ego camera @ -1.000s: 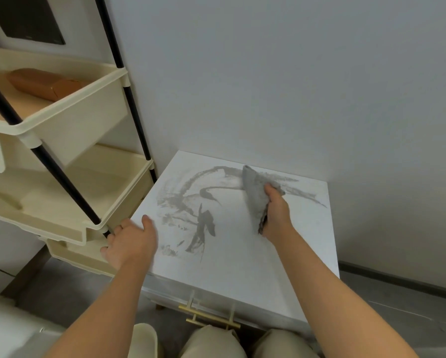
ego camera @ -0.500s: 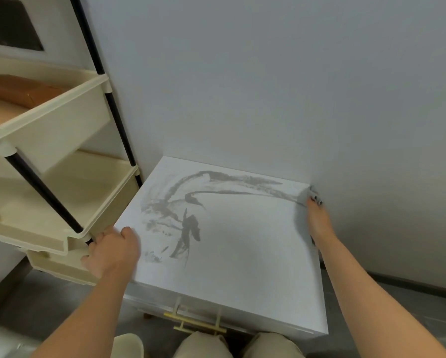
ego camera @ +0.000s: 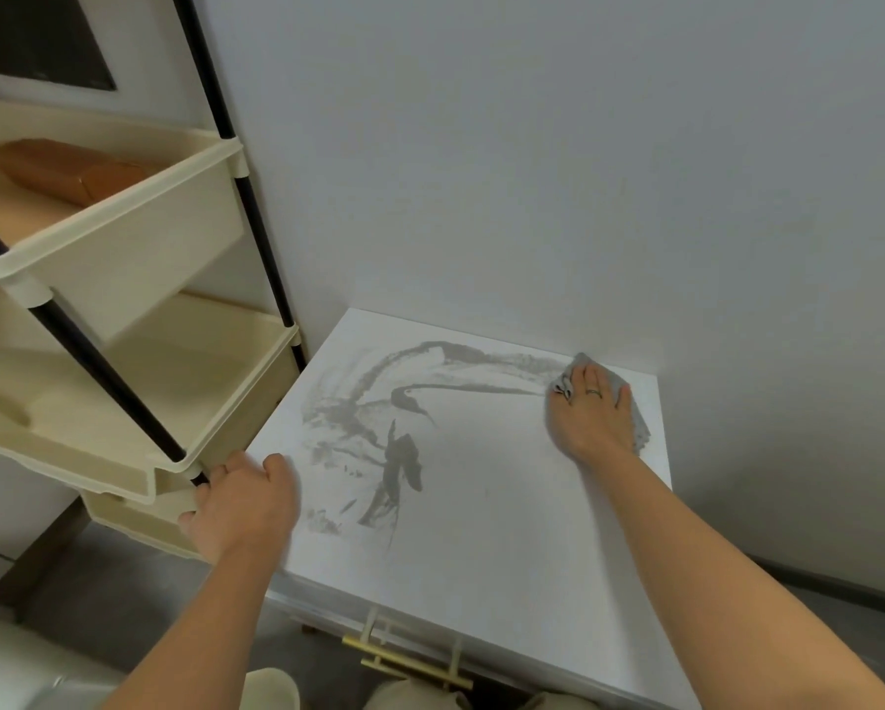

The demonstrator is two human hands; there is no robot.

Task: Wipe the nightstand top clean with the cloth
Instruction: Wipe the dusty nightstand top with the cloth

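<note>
CHANGE: cloth (ego camera: 637, 426) swept from centre-back to rear-right corner | right hand (ego camera: 589, 415): flat, pressing cloth onto nightstand top (ego camera: 507, 535) | left hand (ego camera: 240, 504): gripping left edge | STATUS: grey smears (ego camera: 397, 453) remain centre-left.

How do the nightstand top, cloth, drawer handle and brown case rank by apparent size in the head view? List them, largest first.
1. nightstand top
2. brown case
3. cloth and handle: unsure. The right hand hides most of the cloth; the handle is long, thin and nearer the camera.
</note>
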